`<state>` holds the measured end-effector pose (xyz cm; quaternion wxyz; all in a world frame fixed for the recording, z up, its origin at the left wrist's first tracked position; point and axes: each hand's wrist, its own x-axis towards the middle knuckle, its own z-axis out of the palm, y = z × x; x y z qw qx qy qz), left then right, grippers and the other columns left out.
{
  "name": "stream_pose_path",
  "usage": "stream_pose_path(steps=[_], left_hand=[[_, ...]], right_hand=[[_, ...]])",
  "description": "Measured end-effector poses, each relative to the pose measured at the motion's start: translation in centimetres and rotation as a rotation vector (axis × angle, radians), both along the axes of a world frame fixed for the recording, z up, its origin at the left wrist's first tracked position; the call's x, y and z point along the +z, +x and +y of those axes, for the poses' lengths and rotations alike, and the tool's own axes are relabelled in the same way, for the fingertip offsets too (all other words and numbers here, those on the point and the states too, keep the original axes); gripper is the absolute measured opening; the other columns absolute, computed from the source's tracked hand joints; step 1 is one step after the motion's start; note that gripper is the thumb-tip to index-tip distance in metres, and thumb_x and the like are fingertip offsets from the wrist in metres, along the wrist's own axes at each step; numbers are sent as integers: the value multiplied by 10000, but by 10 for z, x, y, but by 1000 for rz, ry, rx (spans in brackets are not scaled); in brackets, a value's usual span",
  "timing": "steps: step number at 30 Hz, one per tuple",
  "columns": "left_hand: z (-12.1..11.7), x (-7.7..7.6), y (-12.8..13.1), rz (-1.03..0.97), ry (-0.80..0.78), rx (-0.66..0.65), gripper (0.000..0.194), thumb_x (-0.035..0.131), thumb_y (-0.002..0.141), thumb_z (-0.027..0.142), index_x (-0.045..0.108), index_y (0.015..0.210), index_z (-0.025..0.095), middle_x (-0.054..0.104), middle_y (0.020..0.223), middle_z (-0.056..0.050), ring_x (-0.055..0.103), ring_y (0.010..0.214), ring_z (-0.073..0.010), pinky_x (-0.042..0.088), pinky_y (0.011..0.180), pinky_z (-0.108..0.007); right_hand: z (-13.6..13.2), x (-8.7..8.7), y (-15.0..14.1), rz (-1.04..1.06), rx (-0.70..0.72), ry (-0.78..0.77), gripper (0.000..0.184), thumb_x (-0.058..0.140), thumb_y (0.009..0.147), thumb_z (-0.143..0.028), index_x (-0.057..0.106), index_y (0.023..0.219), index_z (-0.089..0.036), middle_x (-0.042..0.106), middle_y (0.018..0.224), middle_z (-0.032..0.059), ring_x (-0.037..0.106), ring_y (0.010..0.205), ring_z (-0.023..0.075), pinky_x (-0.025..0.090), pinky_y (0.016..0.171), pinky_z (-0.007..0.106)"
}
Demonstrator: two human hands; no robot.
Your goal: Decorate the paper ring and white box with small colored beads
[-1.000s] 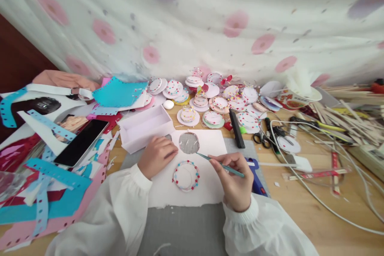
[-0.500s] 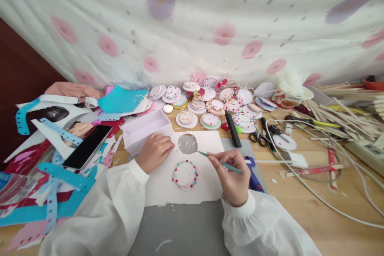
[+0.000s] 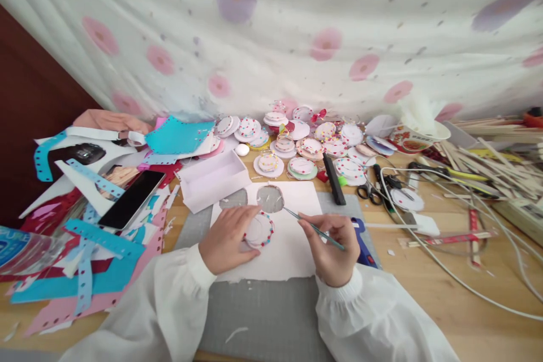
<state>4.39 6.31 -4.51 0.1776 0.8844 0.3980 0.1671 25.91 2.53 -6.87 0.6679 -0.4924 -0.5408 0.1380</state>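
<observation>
My right hand (image 3: 333,243) pinches a slim teal craft knife (image 3: 320,232). Its thin tip points at the edge of a round hole in a white sheet of paper (image 3: 292,260). My left hand (image 3: 231,237) lies palm down, fingers stretched out over the sheet and touching the left side of a beaded ring (image 3: 271,232) of red and blue beads, partly covered by that hand. A second hole shows grey mat above my left fingers. Under the sheet lies a grey cutting mat (image 3: 271,317).
A white open box (image 3: 212,178), a phone (image 3: 132,199) and coloured foam scraps (image 3: 108,240) lie left. Several beaded discs (image 3: 301,167) line the back. On the right are a black bar (image 3: 334,178), scissors (image 3: 369,193), a blue glue gun (image 3: 360,243) and a white cable (image 3: 424,288).
My left hand has moved right and down from the sheet's upper left edge onto the beaded ring, uncovering a second hole. My right hand still holds the craft knife near the first hole.
</observation>
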Motion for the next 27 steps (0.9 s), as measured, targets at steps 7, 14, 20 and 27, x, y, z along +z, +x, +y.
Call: stream_pose_path(steps=[7,14,20,27], left_hand=[[-34,34,26,-630,-472,280,325,431,916,383,665,866,164,683,816,-71,620,734,-170,505,669,-286],[-50,38,56,-816,-687,387,393,489,873,407,582,581,162,591,592,-25,548,649,-153,457,650,-269],[-38,35,40,-858,-599,421,323,500,870,366,601,645,157,593,624,-13,542,634,-131,449,615,-236],[1,-1,15,-814,-558,255,315,476,876,353,556,641,158,524,584,9,472,530,-108,392,523,-229]], right_hand=[[-18,15,-3,-623,-49,159,382,731,727,-146,376,608,-219,748,852,-57,603,477,99,411,608,331],[-40,9,-14,-822,56,215,185,650,800,-201,494,722,-260,717,1039,-38,652,700,131,425,604,310],[-45,33,-1,-944,196,102,233,466,818,-63,518,985,-217,670,1091,77,595,897,185,442,757,350],[-57,-13,76,-904,-565,-431,475,557,793,-521,504,1024,-109,559,922,178,519,861,318,431,740,480]])
